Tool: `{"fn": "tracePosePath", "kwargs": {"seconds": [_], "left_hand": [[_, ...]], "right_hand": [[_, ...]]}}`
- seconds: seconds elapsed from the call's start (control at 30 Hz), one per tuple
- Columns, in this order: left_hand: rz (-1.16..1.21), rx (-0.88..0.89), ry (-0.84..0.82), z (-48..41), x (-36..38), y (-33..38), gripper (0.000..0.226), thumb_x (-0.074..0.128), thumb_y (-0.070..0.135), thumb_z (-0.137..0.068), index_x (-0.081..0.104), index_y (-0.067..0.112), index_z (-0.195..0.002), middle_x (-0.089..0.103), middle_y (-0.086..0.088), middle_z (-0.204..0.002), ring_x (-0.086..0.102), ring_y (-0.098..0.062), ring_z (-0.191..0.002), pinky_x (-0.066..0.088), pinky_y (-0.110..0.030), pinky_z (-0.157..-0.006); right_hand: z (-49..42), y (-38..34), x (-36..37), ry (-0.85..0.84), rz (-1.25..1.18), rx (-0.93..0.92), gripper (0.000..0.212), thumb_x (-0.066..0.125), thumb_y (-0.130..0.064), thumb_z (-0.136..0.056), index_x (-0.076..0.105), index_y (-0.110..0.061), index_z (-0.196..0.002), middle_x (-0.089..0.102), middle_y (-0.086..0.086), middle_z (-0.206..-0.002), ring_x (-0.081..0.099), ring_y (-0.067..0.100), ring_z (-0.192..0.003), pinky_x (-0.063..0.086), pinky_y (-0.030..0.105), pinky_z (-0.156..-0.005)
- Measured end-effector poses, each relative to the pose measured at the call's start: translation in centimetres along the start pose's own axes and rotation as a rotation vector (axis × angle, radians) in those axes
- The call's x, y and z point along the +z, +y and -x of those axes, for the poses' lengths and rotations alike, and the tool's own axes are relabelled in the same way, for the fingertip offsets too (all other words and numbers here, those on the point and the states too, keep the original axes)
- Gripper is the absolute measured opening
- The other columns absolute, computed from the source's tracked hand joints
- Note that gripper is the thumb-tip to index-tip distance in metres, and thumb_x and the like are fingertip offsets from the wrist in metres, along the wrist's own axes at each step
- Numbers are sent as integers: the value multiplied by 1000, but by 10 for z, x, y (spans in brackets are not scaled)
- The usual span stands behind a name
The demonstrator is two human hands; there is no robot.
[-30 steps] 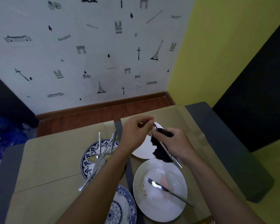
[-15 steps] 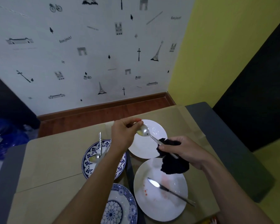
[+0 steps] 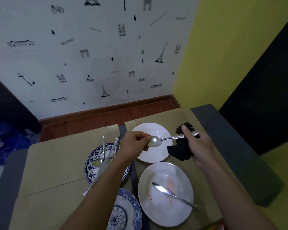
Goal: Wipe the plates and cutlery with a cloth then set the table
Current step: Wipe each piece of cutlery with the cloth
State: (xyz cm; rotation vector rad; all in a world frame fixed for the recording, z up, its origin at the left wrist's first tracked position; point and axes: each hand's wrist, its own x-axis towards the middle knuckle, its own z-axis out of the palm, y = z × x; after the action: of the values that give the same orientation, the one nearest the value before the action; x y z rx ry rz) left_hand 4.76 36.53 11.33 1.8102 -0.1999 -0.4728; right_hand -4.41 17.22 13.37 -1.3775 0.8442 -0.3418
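We hold a spoon [image 3: 169, 138] level in the air between both hands, above the small white plate [image 3: 154, 155] that sits near the far edge of the worktop [image 3: 53, 163]. Our left hand [image 3: 135, 141] has a narrow grip: the fingertips pinch the bowl of the spoon from its left side. A yellowish patch shows on the bowl just by those fingertips. Our right hand [image 3: 199, 147] grips the black cloth [image 3: 179, 152] and, with it, the far end of the spoon's handle. The thumb lies on top, the fingers curl underneath, and the tip of the handle pokes out past them. Part of the cloth bunches up above the thumb and the rest hangs below the handle, over the right rim of the small plate.

Toward the near edge lies a large white plate [image 3: 165, 213] with reddish smears and a knife [image 3: 171, 194] laid slantwise across it. Left of the small plate, a blue patterned plate [image 3: 90, 171] carries a heap of cutlery [image 3: 105, 161], one long piece sticking out over its near rim. Our left forearm crosses above that plate. A second blue patterned plate [image 3: 123, 213] sits at the near edge, just beside the large white one. Brown paper covers the worktop.
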Motion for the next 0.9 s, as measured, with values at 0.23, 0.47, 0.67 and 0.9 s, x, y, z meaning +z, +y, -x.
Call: {"fn": "tracePosePath", "kwargs": {"seconds": [0.23,0.47,0.67,0.9], "left_hand": [[-84,50,36,6,20,2,10,65,18,-95,72,10,-92,71,0,-68,72,-12,-61,60,-30,-68],[-123,15,-53,8,18,3,12,62,20,-96,67,10,-93,70,-2,-66,69,-11,-57,60,-34,-69],[-68,-27,-43,6,14,-11,15,58,16,-99,68,10,-108,69,-3,-69,72,-15,-63,61,-38,-78],[89,-73,23,2,13,-9,17,55,13,-100,71,8,-104,70,-6,-90,75,-18,-72,62,-37,-81]], "right_hand": [[4,15,19,-175,23,23,21,82,-27,-87,78,-9,-96,78,9,-93,74,28,-96,61,44,-84],[4,14,23,-85,-81,26,18,84,-16,-84,77,-4,-95,79,10,-88,75,28,-89,61,40,-81],[-3,-4,9,71,-195,-143,15,80,-16,-89,79,-17,-103,79,0,-99,75,13,-95,57,18,-71],[1,-2,8,31,-139,-251,39,68,-6,-96,68,-17,-133,72,-14,-113,67,-2,-104,54,9,-75]]}}
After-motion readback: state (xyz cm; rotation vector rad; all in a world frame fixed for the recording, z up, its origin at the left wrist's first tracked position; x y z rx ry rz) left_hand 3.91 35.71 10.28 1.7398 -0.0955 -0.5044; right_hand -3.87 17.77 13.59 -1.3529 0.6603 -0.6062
